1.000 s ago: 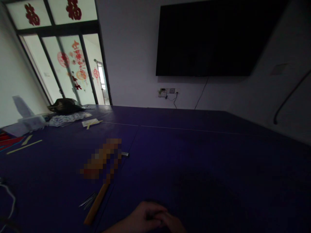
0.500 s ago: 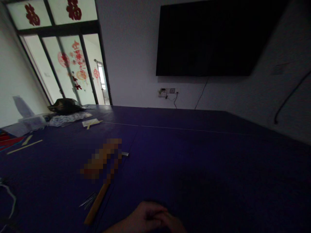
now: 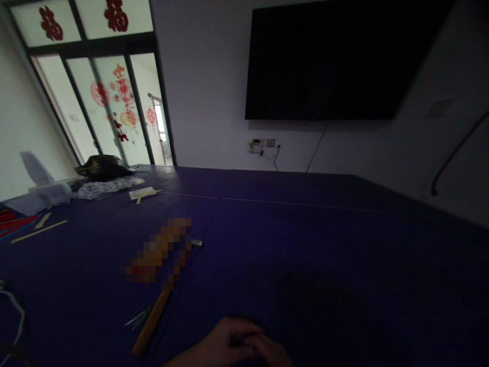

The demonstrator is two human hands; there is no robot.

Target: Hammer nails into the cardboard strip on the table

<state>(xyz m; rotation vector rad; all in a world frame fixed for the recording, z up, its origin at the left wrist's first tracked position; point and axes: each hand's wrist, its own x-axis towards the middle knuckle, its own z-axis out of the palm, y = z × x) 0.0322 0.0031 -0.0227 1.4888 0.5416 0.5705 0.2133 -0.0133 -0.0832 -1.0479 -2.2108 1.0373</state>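
Observation:
At the bottom edge my left hand and my right hand are together, touching each other with fingers bent and closed. Whatever may lie between the fingers is hidden in the shade. To their left a hammer rests on the dark blue surface, its wooden handle pointing toward me and a metal end showing at the far side. Several thin nails lie in a small heap beside the handle. Behind them is an orange-brown object, blurred by pixels, so its kind cannot be made out.
Pale strips and red pieces lie at the left. A white pad, crumpled sheets and a black bag are farther back. A white cable curves at the lower left. A television hangs on the wall.

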